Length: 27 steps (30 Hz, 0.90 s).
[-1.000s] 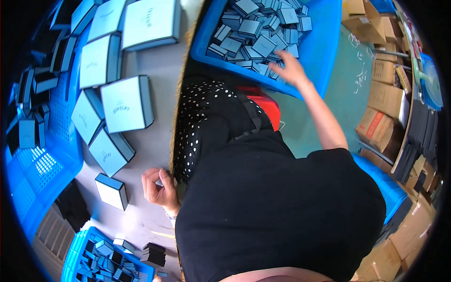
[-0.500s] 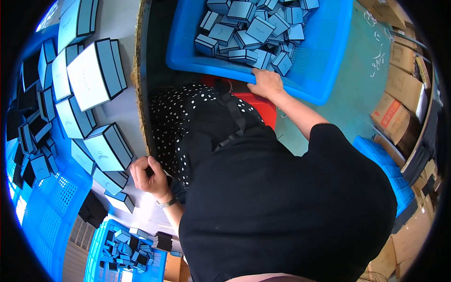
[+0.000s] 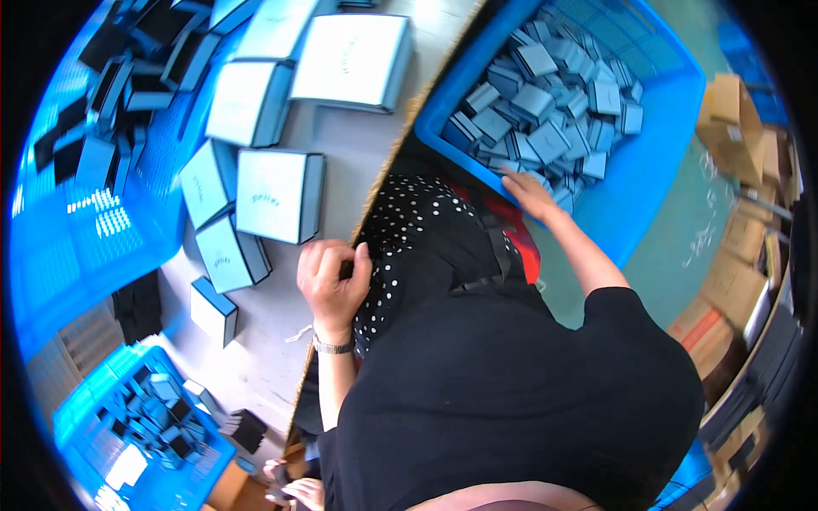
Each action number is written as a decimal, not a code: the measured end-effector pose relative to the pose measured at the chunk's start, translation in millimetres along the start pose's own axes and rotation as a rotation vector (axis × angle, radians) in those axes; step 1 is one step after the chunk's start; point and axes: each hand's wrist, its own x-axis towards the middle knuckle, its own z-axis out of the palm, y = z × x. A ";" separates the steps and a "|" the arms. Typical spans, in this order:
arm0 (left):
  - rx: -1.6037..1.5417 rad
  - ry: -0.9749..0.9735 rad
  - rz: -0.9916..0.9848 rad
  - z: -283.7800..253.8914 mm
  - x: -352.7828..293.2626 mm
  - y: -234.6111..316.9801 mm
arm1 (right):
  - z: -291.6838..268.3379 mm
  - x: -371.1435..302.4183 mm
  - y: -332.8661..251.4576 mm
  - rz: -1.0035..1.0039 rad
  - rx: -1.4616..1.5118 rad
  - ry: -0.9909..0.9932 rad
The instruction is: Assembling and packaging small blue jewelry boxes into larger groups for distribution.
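Note:
My left hand [image 3: 331, 279] is curled closed at the table's edge, thumb up, with nothing visible in it. A metal watch band circles that wrist. Just beyond it on the table [image 3: 273, 375] lies a pale blue box [image 3: 277, 194] with dark edges, and similar boxes lie around it. To the right, my right hand [image 3: 530, 194] rests on the near rim of a large blue plastic bin [image 3: 652, 226], its slightly blurred fingers stretched out. Inside that bin, many small pale blue boxes [image 3: 548, 140] are heaped.
A blue crate [image 3: 128, 255] with open dark-lined boxes stands at the left. Another blue crate [image 3: 200, 485] of small boxes is at lower left, beside a co-worker's hands [image 3: 298, 490]. Cardboard cartons [image 3: 724, 272] line the right side; green floor [image 3: 694, 204] lies between.
The view has turned, so table and bin appear farther right. My right hand's fingers, earlier hooked on the bin rim, now look straighter. My left hand stays curled by the table edge.

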 end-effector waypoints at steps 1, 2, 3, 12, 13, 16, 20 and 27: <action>-0.018 0.019 0.014 0.3 0.8 0.4 | 3.4 10.4 -21.1 0.037 -0.082 -0.021; -0.033 0.025 0.000 -4.0 0.6 1.0 | 9.2 15.5 -41.9 0.077 -0.161 -0.043; -0.063 0.052 -0.010 -5.8 -2.1 0.3 | 9.1 14.0 -50.2 0.024 -0.190 0.041; 0.084 0.421 -0.130 -18.6 -12.3 -17.5 | -37.7 26.8 -102.3 -0.068 -0.650 -0.257; 0.094 0.413 -0.176 -19.5 -10.8 -18.1 | -50.1 31.8 -138.4 -0.126 -0.564 -0.114; 0.164 0.359 -0.215 -30.7 -5.2 -14.7 | -89.6 13.9 -243.9 -0.490 -0.021 0.441; 0.225 0.281 -0.141 -44.3 18.5 -14.5 | -132.6 6.5 -375.9 -1.218 -0.464 0.791; 0.406 -0.063 -0.199 -35.0 55.8 -20.8 | -80.0 59.6 -383.4 -0.832 -0.956 0.340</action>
